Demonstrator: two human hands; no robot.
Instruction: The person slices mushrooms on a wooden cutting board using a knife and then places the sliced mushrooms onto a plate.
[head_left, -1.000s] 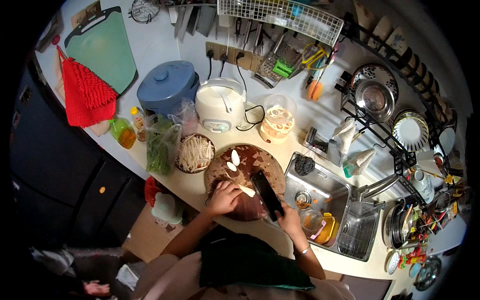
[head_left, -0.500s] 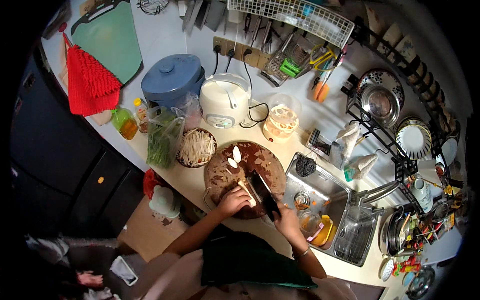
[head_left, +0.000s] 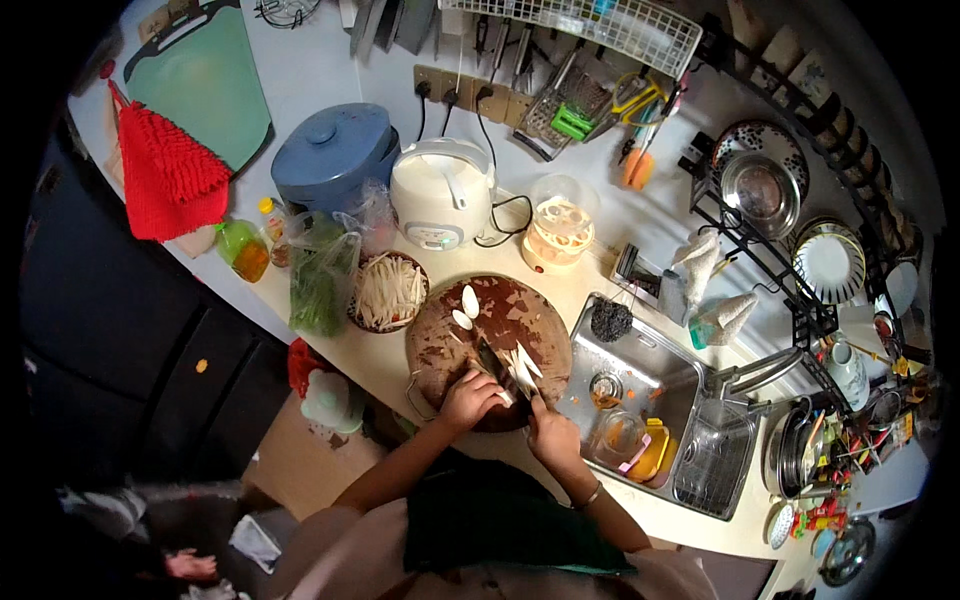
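Note:
On the round wooden chopping board [head_left: 440, 335], my right hand [head_left: 553, 436] is closed round the handle of a kitchen knife [head_left: 489, 357]. Its blade lies low over the board, angled toward the far left. My left hand [head_left: 472, 400] presses closed fingers on a pale vegetable piece [head_left: 505, 397] beside the blade; the fingers partly hide it. Freshly cut pale strips [head_left: 526, 362] lie against the blade's right side. Two white oval slices [head_left: 470, 300] rest toward the back of the board. Left of the board stands a bowl heaped with similar pale strips [head_left: 389, 291].
A bag of green vegetables [head_left: 322, 285], a white rice cooker [head_left: 440, 200] and a cream egg steamer [head_left: 558, 238] stand behind and left of the board. The steel sink [head_left: 650, 360] at right holds a yellow container [head_left: 652, 452]. A dish rack [head_left: 745, 240] hangs above.
The knife has come down and its blade tilted, with cut strips now fanned out on its right side. My right hand has shifted slightly left. The whole view has moved a little.

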